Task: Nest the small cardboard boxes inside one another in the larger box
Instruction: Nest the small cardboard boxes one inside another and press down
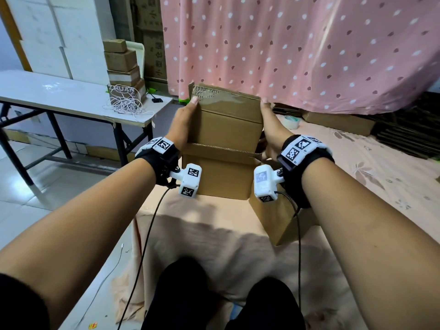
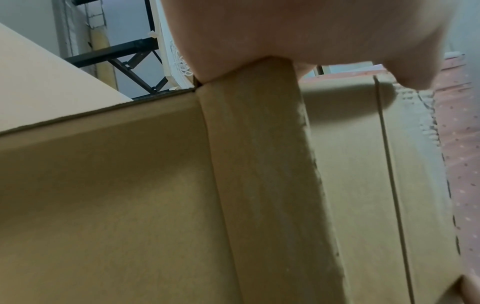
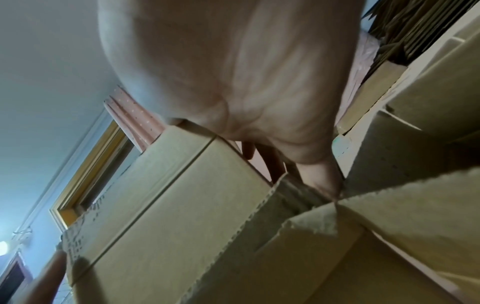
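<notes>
A small brown cardboard box (image 1: 226, 122) stands upright, its lower part sunk into the open top of a larger brown box (image 1: 221, 177) on a peach cloth. My left hand (image 1: 183, 125) grips its left side with the thumb over the taped top edge. On the opposite side my right hand (image 1: 271, 129) grips it, thumb at the top corner. In the right wrist view that hand (image 3: 233, 72) wraps the small box (image 3: 168, 195), its thumb beside a torn flap (image 3: 415, 205) of the larger box. The left wrist view shows my palm (image 2: 311, 30) against cardboard.
Another brown box (image 1: 281, 217) lies against the larger one at the front right. A white folding table (image 1: 59, 91) with a coiled cable (image 1: 126, 106) and stacked boxes (image 1: 121, 60) stands left. A tape roll (image 1: 291, 121), a flat box (image 1: 338, 122) and a pink dotted curtain (image 1: 285, 44) lie behind.
</notes>
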Tool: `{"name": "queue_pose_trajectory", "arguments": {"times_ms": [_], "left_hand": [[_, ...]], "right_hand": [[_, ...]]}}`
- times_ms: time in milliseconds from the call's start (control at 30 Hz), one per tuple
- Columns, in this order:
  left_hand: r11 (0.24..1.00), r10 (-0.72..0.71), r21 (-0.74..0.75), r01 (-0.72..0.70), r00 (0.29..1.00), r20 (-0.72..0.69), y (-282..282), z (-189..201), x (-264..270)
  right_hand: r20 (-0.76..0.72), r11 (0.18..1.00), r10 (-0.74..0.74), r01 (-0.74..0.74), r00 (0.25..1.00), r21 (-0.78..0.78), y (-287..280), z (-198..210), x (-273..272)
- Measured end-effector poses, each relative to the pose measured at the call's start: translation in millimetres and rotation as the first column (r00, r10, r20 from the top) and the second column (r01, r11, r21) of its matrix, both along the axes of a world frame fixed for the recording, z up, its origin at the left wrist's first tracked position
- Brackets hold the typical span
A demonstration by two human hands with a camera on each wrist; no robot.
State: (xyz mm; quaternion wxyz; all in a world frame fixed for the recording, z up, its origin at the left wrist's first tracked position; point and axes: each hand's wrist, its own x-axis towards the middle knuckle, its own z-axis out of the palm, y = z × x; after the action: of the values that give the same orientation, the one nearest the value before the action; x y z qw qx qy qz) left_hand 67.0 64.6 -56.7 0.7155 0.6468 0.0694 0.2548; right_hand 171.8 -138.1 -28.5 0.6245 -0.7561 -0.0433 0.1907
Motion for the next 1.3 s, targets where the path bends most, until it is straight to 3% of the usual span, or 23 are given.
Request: {"name": "queue_pose_trajectory", "arguments": {"times_ms": [167,433,733,900,1000,1100,1167,1233,1300], "left_hand": [[1.0,-0.002,-0.018,0.002,1.0,0.023,8.2,-1.6,-3.4],[0.995,0.002,-0.098,0.001,1.0,0.027,29.1,-0.4,26.2],[0.987,0.098,-0.137,-0.085,0.991,0.088,27.0,-12.2,35.2],[0.988,0.072,-0.146,-0.058,0.993,0.09,32.5,-22.1,42.0],[0.99,0.091,-0.116,-0.085,0.995,0.049,38.4,-29.5,47.9],[0.989,0.114,-0.105,-0.109,0.992,0.05,41.4,-34.4,52.2],[0.988,0.11,-0.112,-0.105,0.993,0.045,43.7,-36.3,56.1],[0.986,0.105,-0.131,-0.1,0.994,0.032,43.5,-34.7,55.4],[0.985,0.106,-0.137,-0.101,0.994,0.028,40.5,-31.6,54.4]], "right_hand": [[0.056,0.998,0.059,-0.06,0.997,0.016,5.6,6.8,-22.7],[0.188,0.99,0.07,-0.091,0.98,0.108,17.4,-23.8,18.6],[0.186,0.99,0.083,-0.102,0.979,0.094,15.3,-26.7,21.8],[0.24,0.996,0.082,-0.074,0.967,-0.042,11.5,-33.2,34.9],[0.445,0.984,0.049,0.034,0.894,-0.177,2.1,2.8,-11.1],[0.661,0.928,0.01,0.239,0.75,-0.285,-13.2,28.0,-16.1],[0.68,0.861,0.034,0.324,0.732,-0.392,-23.2,43.6,-10.4],[0.566,0.721,0.209,0.266,0.797,-0.64,-29.0,56.3,-10.2],[0.341,0.504,0.412,0.101,0.845,-0.858,-33.0,60.6,-10.7]]}}
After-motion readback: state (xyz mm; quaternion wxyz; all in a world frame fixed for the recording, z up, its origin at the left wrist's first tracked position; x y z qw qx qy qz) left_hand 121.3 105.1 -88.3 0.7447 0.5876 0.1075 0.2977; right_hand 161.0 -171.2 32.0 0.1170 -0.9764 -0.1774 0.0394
